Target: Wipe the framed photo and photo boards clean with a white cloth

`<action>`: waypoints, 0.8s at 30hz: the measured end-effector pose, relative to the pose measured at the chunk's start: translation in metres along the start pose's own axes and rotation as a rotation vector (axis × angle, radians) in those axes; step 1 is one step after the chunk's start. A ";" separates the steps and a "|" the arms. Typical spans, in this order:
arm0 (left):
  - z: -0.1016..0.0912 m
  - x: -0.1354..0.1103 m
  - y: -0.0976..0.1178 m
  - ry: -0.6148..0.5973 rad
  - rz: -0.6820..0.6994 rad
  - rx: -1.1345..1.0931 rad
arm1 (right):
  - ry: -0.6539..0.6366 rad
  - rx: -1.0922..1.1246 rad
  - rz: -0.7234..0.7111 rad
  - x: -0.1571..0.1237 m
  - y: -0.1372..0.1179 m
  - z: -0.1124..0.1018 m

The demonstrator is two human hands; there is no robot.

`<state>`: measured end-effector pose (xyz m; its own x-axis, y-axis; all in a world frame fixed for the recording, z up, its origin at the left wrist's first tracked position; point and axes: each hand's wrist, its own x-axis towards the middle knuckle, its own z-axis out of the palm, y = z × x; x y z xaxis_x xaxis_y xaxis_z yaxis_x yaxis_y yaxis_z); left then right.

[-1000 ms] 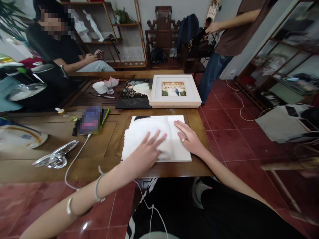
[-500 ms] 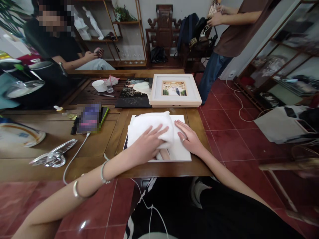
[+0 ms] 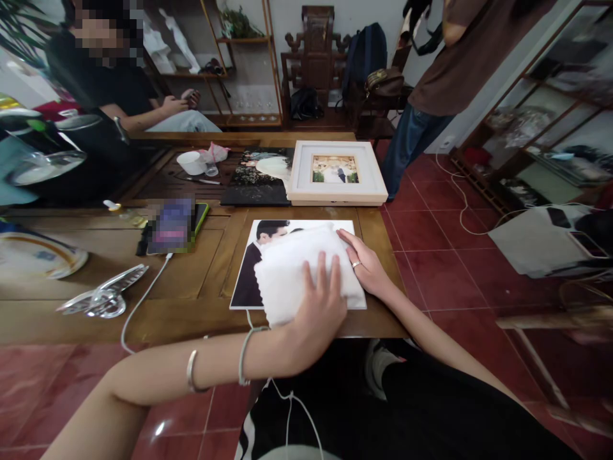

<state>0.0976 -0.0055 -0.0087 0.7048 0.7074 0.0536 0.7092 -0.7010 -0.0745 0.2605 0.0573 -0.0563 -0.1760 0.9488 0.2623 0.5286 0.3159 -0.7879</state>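
Note:
A photo panel [image 3: 246, 281] lies flat near the table's front edge, its left part showing a dark-haired figure in a dark suit. Over its middle and right is spread a white cloth [image 3: 282, 281] with a scalloped edge, which hides much of the picture. My left hand [image 3: 322, 306] lies flat on the cloth, fingers stretched and pointing away from me. At the panel's right edge rests my right hand [image 3: 366, 263], a ring on one finger, its fingers extended along the border beside the cloth.
Behind the panel are a white-framed picture [image 3: 338, 191] and a dark photo panel [image 3: 258, 182]. To the left lie a phone [image 3: 170, 223] with a charging cable, a shiny silver ornament [image 3: 105, 294] and a white cup [image 3: 190, 163]. One person sits across the table; another stands at right.
My left hand has slid the cloth toward me and to the right, uncovering the suited figure at the panel's left. My right hand stays at the edge. The standing person's arms have shifted.

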 end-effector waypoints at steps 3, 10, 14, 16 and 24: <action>0.000 -0.028 0.018 0.046 0.143 0.042 | -0.001 0.012 -0.008 0.000 0.000 -0.001; -0.001 -0.068 -0.007 0.038 0.157 -0.210 | -0.012 -0.022 -0.026 0.000 -0.001 -0.001; -0.002 -0.063 -0.061 0.002 -0.057 -0.244 | -0.004 -0.023 -0.005 -0.001 -0.003 -0.001; 0.002 -0.057 -0.089 0.010 -0.150 -0.196 | 0.000 -0.028 -0.009 -0.002 -0.004 -0.001; 0.021 -0.037 -0.120 0.028 -0.274 -0.036 | 0.026 -0.023 -0.062 0.004 0.004 0.001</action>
<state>-0.0138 0.0540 -0.0228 0.4864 0.8686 0.0947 0.8732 -0.4870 -0.0178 0.2609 0.0618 -0.0587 -0.1871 0.9270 0.3249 0.5360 0.3735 -0.7571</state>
